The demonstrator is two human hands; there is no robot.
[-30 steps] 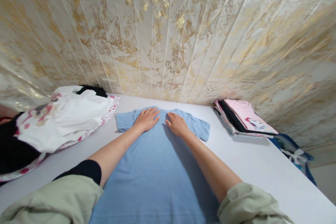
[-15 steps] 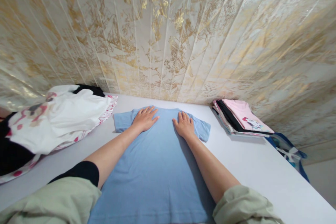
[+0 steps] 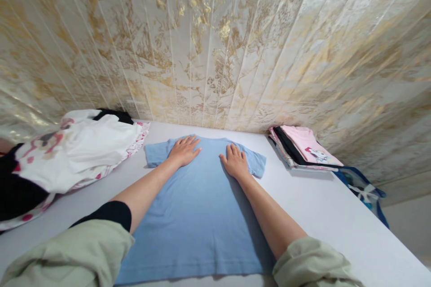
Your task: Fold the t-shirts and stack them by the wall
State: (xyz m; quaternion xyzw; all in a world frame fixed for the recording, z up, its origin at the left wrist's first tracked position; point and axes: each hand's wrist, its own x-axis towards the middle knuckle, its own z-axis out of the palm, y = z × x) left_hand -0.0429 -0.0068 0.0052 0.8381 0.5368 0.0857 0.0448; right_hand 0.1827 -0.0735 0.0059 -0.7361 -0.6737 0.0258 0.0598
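A light blue T-shirt (image 3: 202, 206) lies spread out on the white table (image 3: 313, 215), its neck towards the wall and its hem towards me. My left hand (image 3: 184, 151) rests flat on the shirt near the left shoulder, fingers spread. Near the opposite shoulder, my right hand (image 3: 235, 161) presses flat on the cloth, also with its fingers apart. Both short sleeves stick out sideways beyond my hands. My forearms cover parts of the shirt's two sides.
On the left lies a loose heap of white, black and pink-patterned clothes (image 3: 84, 148). A stack of folded clothes (image 3: 303, 148), pink on top, sits at the back right. Beside the table's right edge is a blue-trimmed bag (image 3: 365, 190). A gold-patterned wall covering (image 3: 208, 54) stands behind.
Both hands stay flat at the same places on the shirt. The view has shifted slightly, so the shirt's whole hem now shows and the folded stack appears a little further left.
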